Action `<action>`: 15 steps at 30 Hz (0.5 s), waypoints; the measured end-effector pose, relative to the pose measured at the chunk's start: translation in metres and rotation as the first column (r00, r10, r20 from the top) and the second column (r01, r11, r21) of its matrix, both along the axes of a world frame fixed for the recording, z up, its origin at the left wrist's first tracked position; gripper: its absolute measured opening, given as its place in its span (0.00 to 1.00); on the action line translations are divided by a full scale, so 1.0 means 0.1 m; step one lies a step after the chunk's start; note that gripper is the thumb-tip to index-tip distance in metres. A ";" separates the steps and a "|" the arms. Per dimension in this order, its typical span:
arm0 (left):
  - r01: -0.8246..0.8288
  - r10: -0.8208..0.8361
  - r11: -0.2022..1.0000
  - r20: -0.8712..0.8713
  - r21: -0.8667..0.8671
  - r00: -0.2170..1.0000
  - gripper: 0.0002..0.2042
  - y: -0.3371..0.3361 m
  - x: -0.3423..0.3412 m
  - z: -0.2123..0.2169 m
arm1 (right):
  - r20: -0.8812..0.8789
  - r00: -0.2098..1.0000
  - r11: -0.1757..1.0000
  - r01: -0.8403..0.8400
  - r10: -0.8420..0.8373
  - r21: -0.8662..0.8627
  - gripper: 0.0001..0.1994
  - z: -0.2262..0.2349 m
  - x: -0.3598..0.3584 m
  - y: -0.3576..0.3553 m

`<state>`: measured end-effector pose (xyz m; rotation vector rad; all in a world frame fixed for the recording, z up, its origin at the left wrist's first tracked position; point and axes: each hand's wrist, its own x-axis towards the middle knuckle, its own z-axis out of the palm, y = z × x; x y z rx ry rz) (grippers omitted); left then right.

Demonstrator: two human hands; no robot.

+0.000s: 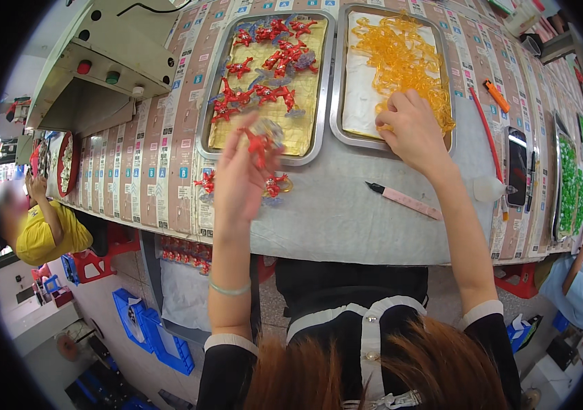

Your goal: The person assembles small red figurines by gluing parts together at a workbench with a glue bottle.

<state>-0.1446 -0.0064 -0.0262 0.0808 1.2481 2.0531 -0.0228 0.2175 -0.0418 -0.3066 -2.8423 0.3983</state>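
My left hand (235, 179) is closed on a small red figurine (258, 147) with a clear, greyish part, blurred by motion, above the near edge of the left metal tray (325, 89). More red figurines (288, 58) with bluish clear parts lie in that tray on yellowish paper. At the near end of the right metal tray (336, 102), my right hand (411, 130) has its fingers curled together at the edge of a pile of translucent yellow-orange plastic pieces (401, 48). What its fingertips grip, if anything, is hidden. Several red figurines (277, 184) lie beside my left hand.
A pink marker (407, 203) with a black tip lies on the grey mat (346, 232). At right are a red stick (486, 133), an orange cutter (496, 96), a phone (515, 167) and a tray of green pieces (565, 184). A metal machine (110, 61) stands at left. Other people sit on both sides.
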 end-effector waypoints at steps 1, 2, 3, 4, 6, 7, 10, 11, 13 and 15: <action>-0.003 0.003 1.000 0.000 -0.003 1.000 0.14 -0.05 0.09 -0.01 | -0.026 0.999 0.999 -0.039 0.039 -0.033 0.03 0.00 -0.01 0.01; 0.086 -0.099 0.992 0.144 0.091 0.985 0.15 -0.08 0.18 -0.04 | -0.025 0.999 0.999 -0.039 0.039 -0.031 0.03 0.00 0.00 0.02; 0.157 -0.207 0.968 0.276 0.193 0.938 0.16 -0.10 0.26 -0.08 | -0.109 0.994 0.980 -0.013 -0.009 -0.196 0.04 -0.02 0.00 0.02; 0.156 -0.207 0.969 0.280 0.194 0.937 0.16 -0.10 0.34 -0.10 | -0.182 0.981 0.934 0.001 -0.071 -0.357 0.04 -0.04 0.01 0.04; 0.169 -0.226 0.968 0.356 0.184 0.907 0.17 -0.11 0.50 -0.09 | -0.194 0.953 0.724 0.038 -0.234 -0.689 0.04 -0.04 0.05 0.10; 0.168 -0.225 0.968 0.359 0.184 0.906 0.17 -0.10 0.57 -0.10 | -0.141 0.909 0.403 0.031 -0.391 -0.915 0.04 -0.04 0.08 0.13; 0.233 -0.266 0.962 0.314 0.140 0.911 0.17 -0.07 0.68 -0.19 | 0.017 0.825 -0.158 -0.088 -0.565 -0.984 0.06 -0.02 0.16 0.17; 0.254 -0.292 0.954 0.288 0.162 0.912 0.17 -0.07 0.71 -0.24 | 0.018 0.824 -0.157 -0.087 -0.566 -0.984 0.06 -0.04 0.21 0.19; 0.277 -0.319 0.943 0.262 0.184 0.911 0.17 -0.06 0.74 -0.27 | 0.108 0.872 -0.458 -0.141 -0.477 -0.878 0.08 -0.07 0.35 0.18; 0.305 -0.339 0.937 0.231 0.170 0.912 0.16 -0.04 0.78 -0.26 | 0.119 0.872 -0.496 -0.153 -0.474 -0.855 0.08 -0.04 0.40 0.10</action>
